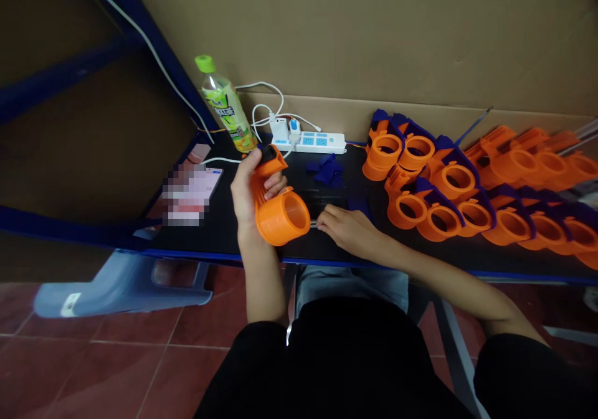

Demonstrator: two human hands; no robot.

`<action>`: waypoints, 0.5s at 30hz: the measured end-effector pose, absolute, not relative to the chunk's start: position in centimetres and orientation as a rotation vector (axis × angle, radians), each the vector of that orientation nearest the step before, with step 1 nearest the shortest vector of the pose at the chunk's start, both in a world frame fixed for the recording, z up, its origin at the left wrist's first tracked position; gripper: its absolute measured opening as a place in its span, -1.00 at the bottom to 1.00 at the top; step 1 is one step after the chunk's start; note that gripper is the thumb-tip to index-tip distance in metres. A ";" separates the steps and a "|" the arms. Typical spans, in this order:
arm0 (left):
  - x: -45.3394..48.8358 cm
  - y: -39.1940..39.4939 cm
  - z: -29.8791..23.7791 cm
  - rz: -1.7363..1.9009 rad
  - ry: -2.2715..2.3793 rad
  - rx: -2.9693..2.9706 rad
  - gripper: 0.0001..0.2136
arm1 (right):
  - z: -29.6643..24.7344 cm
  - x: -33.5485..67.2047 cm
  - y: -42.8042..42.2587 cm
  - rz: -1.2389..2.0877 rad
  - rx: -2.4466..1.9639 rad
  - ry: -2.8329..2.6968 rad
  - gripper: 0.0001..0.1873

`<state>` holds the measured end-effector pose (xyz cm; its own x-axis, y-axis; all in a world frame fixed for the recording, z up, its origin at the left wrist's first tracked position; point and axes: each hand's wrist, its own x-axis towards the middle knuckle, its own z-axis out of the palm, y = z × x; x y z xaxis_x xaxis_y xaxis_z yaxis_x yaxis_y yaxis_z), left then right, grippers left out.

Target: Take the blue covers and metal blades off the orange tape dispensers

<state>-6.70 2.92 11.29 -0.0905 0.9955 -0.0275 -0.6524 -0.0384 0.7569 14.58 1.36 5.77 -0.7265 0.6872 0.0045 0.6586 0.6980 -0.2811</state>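
Observation:
My left hand [245, 190] is wrapped round an orange plastic holder [273, 227] with a round ring, raised above the front of the black table. The ring's opening faces up and to the right. My right hand [346, 229] is pinched close to the ring's right side, low over the table. A thin, shiny, rod-like piece [314, 224] shows at its fingertips; most of it is hidden, so its kind cannot be made out. Just beyond that hand lies a dark object [322, 200], hard to tell from the tabletop.
Several similar orange holders [439, 220] with blue-purple strips stand in rows at the right. Blue-purple scraps [327, 171] lie mid-table. Behind are a white power strip [322, 142] with cables and a green-capped bottle [228, 111]. A phone [199, 192] lies left; a blue-grey stool [121, 285] stands below.

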 end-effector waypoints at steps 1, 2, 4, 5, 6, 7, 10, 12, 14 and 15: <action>-6.8 2.9 11.4 1.549 0.726 0.616 -0.62 | 5.5 14.6 1.5 0.355 -1.105 -2.802 -0.73; -6.8 2.9 11.5 1.558 0.710 0.608 -0.61 | 5.2 14.5 1.6 0.324 -1.102 -2.805 -0.74; -6.9 2.9 11.5 1.571 0.658 0.599 -0.59 | 4.7 14.5 1.7 0.289 -1.105 -2.815 -0.74; -6.9 2.9 11.5 1.572 0.639 0.598 -0.59 | 4.6 14.4 1.7 0.278 -1.111 -2.820 -0.73; -6.9 2.9 11.5 1.571 0.629 0.599 -0.60 | 4.5 14.3 1.7 0.271 -1.115 -2.828 -0.72; -6.9 2.9 11.5 1.566 0.625 0.602 -0.61 | 4.4 14.2 1.7 0.266 -1.117 -2.839 -0.70; -6.7 2.9 11.4 1.545 0.633 0.611 -0.61 | 4.7 14.1 1.8 0.280 -1.110 -2.864 -0.65; -6.6 2.8 11.3 1.516 0.657 0.614 -0.60 | 5.3 14.4 2.2 0.366 -1.066 -2.855 -0.66; -6.4 2.7 11.1 1.498 0.688 0.619 -0.60 | 6.3 15.2 3.1 0.500 -0.994 -2.756 -0.71; -6.2 2.6 11.0 1.496 0.703 0.627 -0.60 | 7.0 15.7 3.6 0.549 -0.956 -2.662 -0.74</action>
